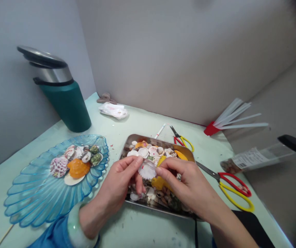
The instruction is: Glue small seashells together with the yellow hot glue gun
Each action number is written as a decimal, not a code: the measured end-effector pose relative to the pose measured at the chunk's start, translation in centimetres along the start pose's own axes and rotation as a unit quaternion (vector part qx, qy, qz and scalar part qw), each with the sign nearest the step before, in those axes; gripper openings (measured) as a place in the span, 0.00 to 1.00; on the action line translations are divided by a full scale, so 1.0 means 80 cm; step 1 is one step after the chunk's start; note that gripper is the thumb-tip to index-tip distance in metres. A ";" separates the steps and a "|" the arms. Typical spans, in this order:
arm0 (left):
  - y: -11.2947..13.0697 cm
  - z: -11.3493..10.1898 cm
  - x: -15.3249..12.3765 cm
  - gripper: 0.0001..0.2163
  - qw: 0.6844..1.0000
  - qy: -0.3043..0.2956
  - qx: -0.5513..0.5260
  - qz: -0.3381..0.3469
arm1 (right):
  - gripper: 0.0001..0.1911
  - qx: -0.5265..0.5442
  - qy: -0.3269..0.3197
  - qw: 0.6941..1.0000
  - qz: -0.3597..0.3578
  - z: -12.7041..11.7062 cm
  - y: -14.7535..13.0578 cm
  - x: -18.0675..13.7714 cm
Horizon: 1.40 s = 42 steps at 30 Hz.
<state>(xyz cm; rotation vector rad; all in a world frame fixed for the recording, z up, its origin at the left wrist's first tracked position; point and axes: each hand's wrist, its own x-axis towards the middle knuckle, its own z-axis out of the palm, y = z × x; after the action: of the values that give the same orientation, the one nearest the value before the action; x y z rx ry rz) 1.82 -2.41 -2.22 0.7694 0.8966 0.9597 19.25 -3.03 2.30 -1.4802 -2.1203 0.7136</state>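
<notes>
Both hands hold one white scallop shell with pink marks [147,170] above a metal tray [128,143] full of mixed shells. My left hand [119,182] pinches the shell's left edge between thumb and fingers. My right hand [186,184] pinches its right edge, fingers curled. A yellow shell [159,182] lies just under the right fingers. To the left stands a blue shell-shaped glass dish [34,193] holding several shells, among them an orange one [78,168].
A green flask with a steel lid [60,91] stands at the back left. Large red-and-yellow scissors [230,187] lie right of the tray, small ones [181,139] behind it. Clear glue sticks [234,115], a plastic tube [253,158] and a crumpled bag [113,110] are near the walls.
</notes>
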 end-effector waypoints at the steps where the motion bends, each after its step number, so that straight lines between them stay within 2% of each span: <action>1: 0.000 0.000 0.000 0.13 1.000 0.000 -0.001 0.000 | 0.15 0.007 -0.005 1.000 0.002 0.000 0.000 0.001; 7: -0.001 0.000 0.000 0.14 1.000 -0.003 0.003 0.001 | 0.14 0.018 -0.014 1.000 0.004 -0.001 0.005 0.004; 26: -0.003 -0.002 0.001 0.15 1.000 -0.013 0.022 0.000 | 0.08 0.053 0.019 0.998 -0.031 -0.001 0.011 0.004; 37: -0.003 -0.003 0.000 0.14 1.000 -0.019 0.022 -0.001 | 0.08 0.058 0.017 0.998 -0.021 0.001 0.015 0.005; 42: -0.001 0.000 0.000 0.13 1.000 -0.007 0.009 -0.014 | 0.11 0.047 0.008 0.999 -0.004 0.003 0.018 0.007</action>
<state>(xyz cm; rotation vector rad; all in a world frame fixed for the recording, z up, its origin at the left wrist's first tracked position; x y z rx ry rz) 1.82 -2.42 -2.26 0.7765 0.9020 0.9223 19.94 -2.09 1.25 -1.4234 -2.0510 0.7844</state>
